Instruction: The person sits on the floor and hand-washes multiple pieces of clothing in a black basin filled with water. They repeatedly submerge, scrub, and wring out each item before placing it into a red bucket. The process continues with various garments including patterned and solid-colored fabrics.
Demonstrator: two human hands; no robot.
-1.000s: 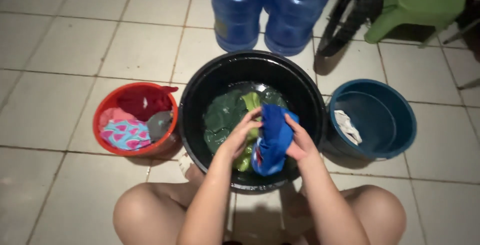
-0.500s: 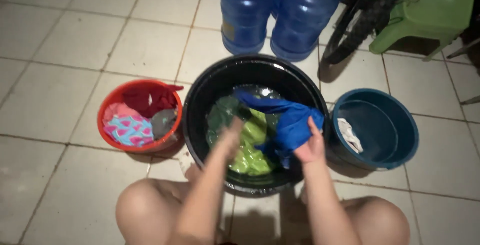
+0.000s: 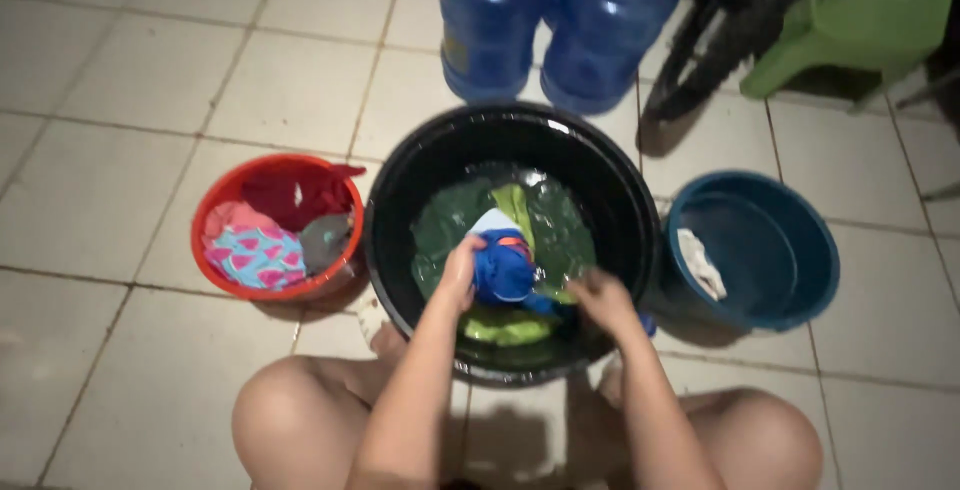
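A round, glossy black plastic basin [image 3: 610, 200] holds water and soaked green cloth [image 3: 455, 220]. Over it, the left hand [image 3: 458, 268] grips a wet, bunched blue garment [image 3: 503, 268] with a pale patch. The right hand [image 3: 600, 295] closes on its trailing end. A red tub [image 3: 215, 205] of patterned laundry sits just beside.

This looks like a home's wash area or back porch, dimly lit. Pale square tiles cover the floor [image 3: 120, 80]. A black basin [image 3: 610, 200] of water and soaking clothes sits at the centre of the frame, with a red tub [image 3: 215, 205] of laundry to its left and a blue bucket [image 3: 800, 240] to its right. Along the top edge stand two big blue water jugs [image 3: 490, 20], a bicycle tyre [image 3: 700, 70] and a green plastic chair [image 3: 850, 10].
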